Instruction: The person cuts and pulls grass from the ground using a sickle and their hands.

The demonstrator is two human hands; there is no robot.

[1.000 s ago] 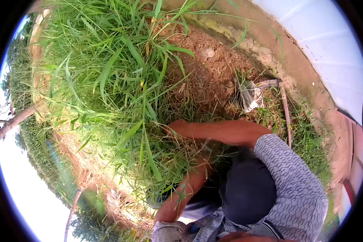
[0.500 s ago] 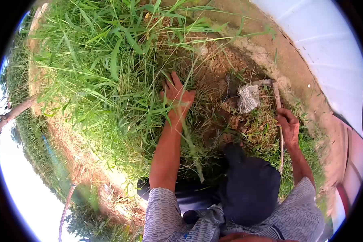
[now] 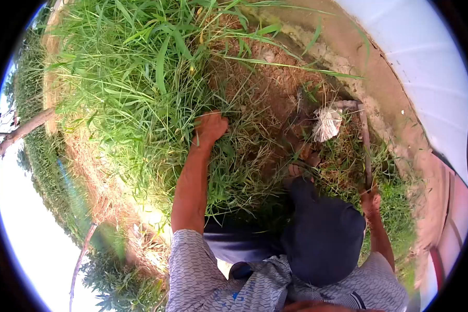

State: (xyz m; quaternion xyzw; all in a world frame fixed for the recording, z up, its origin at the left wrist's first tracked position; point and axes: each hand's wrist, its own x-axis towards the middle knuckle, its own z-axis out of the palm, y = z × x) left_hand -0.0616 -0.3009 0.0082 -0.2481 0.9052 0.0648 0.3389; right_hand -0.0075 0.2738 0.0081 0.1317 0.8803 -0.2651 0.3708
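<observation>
In the tall green grass, my left hand is closed on a clump of blades, its fingertips partly hidden among them. My right hand, lower right, is wrapped round the end of a long wooden handle. At its far end the handle meets a short crosspiece, forming a corner. A pale stringy bundle lies beside this crosspiece; whether it is tied on I cannot tell. Just left of it a dark, thin shape rests over the soil, too unclear to name.
Bare brown soil with dry grass bits lies between the hands. A bare foot and a dark-clothed knee are below. White sheeting borders the right. Dry straw and a branch lie to the left.
My left hand has moved slightly down and left, its outstretched fingers now closed in the grass. My right hand has slid down the handle towards its end. The tool has shifted slightly right.
</observation>
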